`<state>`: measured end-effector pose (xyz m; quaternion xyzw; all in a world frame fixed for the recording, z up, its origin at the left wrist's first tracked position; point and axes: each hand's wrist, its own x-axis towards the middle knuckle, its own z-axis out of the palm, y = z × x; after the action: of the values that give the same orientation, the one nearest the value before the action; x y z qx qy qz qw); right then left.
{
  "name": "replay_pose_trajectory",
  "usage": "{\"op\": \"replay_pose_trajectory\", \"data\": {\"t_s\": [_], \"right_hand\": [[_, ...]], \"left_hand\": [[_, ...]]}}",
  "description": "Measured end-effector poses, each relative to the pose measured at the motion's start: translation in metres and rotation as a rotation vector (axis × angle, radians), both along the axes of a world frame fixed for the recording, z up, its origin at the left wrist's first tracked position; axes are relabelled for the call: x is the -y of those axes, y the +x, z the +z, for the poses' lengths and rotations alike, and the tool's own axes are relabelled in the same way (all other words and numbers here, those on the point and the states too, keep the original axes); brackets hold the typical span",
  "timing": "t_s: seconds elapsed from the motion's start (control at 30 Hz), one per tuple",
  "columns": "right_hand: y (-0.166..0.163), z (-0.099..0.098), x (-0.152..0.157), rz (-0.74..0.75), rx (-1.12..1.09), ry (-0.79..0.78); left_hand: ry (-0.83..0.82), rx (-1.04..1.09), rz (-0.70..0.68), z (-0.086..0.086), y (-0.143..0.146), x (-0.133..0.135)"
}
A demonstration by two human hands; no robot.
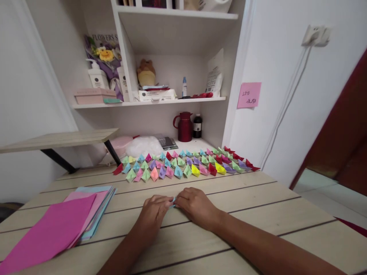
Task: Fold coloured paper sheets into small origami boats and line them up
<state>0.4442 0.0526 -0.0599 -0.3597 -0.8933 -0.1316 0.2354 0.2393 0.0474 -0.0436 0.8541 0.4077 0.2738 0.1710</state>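
Note:
Both my hands meet at the middle of the wooden table (258, 214). My left hand (155, 212) and my right hand (195, 206) have their fingers curled and pressed together on a small light-blue folded paper (173, 202), of which only a sliver shows between the fingertips. Beyond them lie rows of several small folded paper boats (183, 164) in many colours. A stack of coloured paper sheets (65, 225), magenta on top, lies to the left of my left forearm.
White shelves at the back hold a dark red jug (184, 126), a dark bottle (197, 126), a plush toy (146, 73), a pump bottle (97, 76) and boxes. A small wooden side shelf (60, 139) juts out at left. A pink sticky note (249, 95) hangs on the right wall.

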Motion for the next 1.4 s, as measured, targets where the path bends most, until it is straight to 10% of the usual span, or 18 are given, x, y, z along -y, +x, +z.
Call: {"op": "replay_pose_trajectory", "data": {"t_s": [0.93, 1.4], "right_hand": [[-0.011, 0.000, -0.002, -0.088, 0.138, 0.118], [-0.007, 0.015, 0.000, -0.188, -0.379, -0.303]], "left_hand": [[-0.220, 0.285, 0.141, 0.004, -0.006, -0.020], [-0.334, 0.445, 0.123, 0.006, -0.019, -0.023]]}}
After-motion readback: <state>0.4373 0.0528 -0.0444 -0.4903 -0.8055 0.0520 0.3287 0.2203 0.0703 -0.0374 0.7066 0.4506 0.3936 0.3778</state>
